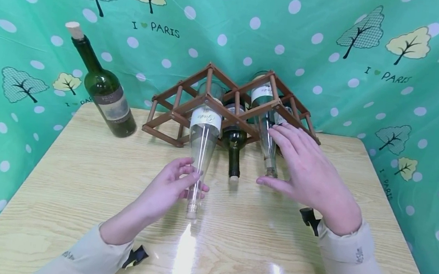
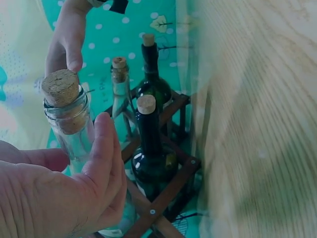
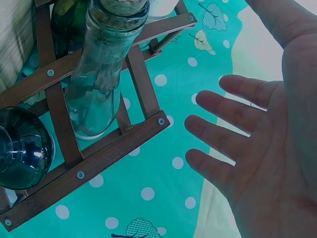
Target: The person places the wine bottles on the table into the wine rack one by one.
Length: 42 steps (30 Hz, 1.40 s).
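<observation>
A clear glass bottle with a cork lies neck-forward in the wooden wine rack. My left hand holds it by the neck, thumb on the near side and fingers round the other. In the left wrist view its cork stands above that hand. My right hand has its fingers extended beside a second clear bottle in the rack's right part; the right wrist view shows a gap between hand and bottle. Between the two clear bottles a dark green bottle lies in the rack.
Another dark green corked bottle stands upright on the wooden table, left of the rack. A further bottle, partly hidden by my right hand, shows at the rack's right end. A green dotted cloth hangs behind and at the sides.
</observation>
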### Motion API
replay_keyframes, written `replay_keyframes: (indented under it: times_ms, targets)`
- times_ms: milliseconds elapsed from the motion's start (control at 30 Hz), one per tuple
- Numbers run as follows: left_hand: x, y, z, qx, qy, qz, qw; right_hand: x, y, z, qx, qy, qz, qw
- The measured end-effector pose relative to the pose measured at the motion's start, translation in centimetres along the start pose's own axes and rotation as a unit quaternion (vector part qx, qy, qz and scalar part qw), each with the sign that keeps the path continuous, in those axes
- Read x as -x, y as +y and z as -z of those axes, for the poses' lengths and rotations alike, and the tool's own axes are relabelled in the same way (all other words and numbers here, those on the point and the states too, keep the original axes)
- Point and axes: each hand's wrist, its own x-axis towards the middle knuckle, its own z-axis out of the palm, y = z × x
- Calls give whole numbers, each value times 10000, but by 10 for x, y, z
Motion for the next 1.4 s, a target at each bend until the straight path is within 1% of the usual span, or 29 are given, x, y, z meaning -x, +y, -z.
replay_keyframes:
  times_ms: [200, 467, 633, 1000, 1400]
  targets:
    - [-6, 4, -1, 164, 23, -5, 9999, 2, 0, 0, 55, -178, -194, 9996]
    - [-12, 7, 0, 160, 69, -105, 9998, 3, 0, 1, 134, -530, -546, 9970]
    - [-15, 9, 1, 120, 93, -128, 9998, 3, 0, 1, 114, -659, -633, 9958]
    - [-20, 11, 3, 193, 184, -80, 9996, 4, 1, 0, 105, -714, -691, 9950]
    - [-30, 12, 4, 255, 293, -57, 9992, 4, 0, 0, 122, -693, -668, 9953]
